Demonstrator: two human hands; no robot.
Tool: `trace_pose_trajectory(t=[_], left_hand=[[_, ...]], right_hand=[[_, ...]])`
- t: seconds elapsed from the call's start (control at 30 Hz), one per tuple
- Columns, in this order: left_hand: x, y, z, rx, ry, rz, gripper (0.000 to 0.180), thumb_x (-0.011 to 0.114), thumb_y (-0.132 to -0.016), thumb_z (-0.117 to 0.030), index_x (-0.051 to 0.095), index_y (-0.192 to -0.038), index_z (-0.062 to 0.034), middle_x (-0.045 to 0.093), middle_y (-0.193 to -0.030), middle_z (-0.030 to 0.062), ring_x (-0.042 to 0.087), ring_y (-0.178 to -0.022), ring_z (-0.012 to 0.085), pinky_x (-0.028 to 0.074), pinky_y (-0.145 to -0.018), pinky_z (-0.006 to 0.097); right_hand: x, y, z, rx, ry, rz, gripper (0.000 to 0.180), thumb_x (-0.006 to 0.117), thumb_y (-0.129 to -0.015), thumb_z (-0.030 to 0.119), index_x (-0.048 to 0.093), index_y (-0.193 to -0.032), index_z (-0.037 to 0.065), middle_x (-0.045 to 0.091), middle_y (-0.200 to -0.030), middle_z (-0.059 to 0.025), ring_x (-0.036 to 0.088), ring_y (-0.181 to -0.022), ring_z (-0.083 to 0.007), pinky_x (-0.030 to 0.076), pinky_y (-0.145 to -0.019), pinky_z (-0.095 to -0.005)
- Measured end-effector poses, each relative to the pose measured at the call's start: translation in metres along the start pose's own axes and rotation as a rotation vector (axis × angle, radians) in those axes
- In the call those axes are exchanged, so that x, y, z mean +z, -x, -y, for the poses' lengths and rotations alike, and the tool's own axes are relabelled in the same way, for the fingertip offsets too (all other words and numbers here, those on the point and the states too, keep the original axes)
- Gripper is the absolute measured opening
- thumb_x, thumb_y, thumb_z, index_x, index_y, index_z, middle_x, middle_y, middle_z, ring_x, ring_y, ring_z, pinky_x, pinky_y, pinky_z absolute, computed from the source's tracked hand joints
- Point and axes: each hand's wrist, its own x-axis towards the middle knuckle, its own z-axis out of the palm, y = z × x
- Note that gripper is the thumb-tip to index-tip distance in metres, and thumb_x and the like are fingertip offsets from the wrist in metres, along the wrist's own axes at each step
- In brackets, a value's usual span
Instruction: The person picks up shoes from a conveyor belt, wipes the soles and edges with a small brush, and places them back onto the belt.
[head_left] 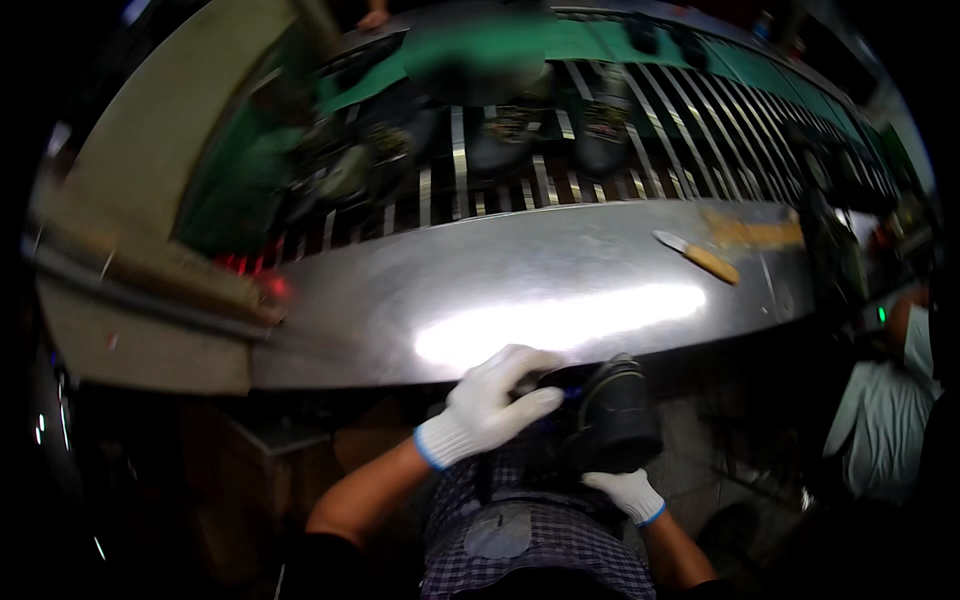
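White-gloved left hand (490, 402) lies bent over the top of a black shoe (608, 418), fingers curled on it; the right hand (628, 492) grips underneath, below the steel counter (500, 290).

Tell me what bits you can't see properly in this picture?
- Black shoe, head view: its front is covered by the left hand, its underside by the right hand.
- Right hand's fingers: tucked under the shoe.
- Shoes on the slatted conveyor: too blurred to tell details.
- Knife on the metal table: too small to see the blade edge.
- Person at right: cut off by the rim.
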Motion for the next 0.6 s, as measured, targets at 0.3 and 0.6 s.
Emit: trace_pose_trajectory(t=[0.3,0.6], left_hand=[[-0.061,-0.078,-0.08,0.258,0.489,-0.211,0.033,0.057,-0.115,-0.022,0.07,-0.13,0.0044,0.075,-0.125,0.011,0.069,-0.117,0.0184,0.052,-0.109,0.033],[-0.066,0.035,0.004,-0.422,-0.429,-0.381,0.084,0.085,-0.078,-0.073,0.072,-0.115,0.0013,0.078,-0.104,0.0209,0.077,-0.097,0.0371,0.061,-0.087,0.044]], right_hand=[[-0.04,-0.003,0.204,-0.874,0.321,0.241,0.063,0.087,-0.082,0.009,0.066,-0.141,-0.001,0.074,-0.129,-0.0092,0.071,-0.114,-0.0202,0.059,-0.098,-0.037],[-0.181,-0.049,0.233,-0.781,1.367,-0.817,0.05,0.073,-0.096,0.024,0.065,-0.144,0.015,0.066,-0.138,-0.0207,0.063,-0.129,-0.0427,0.053,-0.109,-0.0499]])
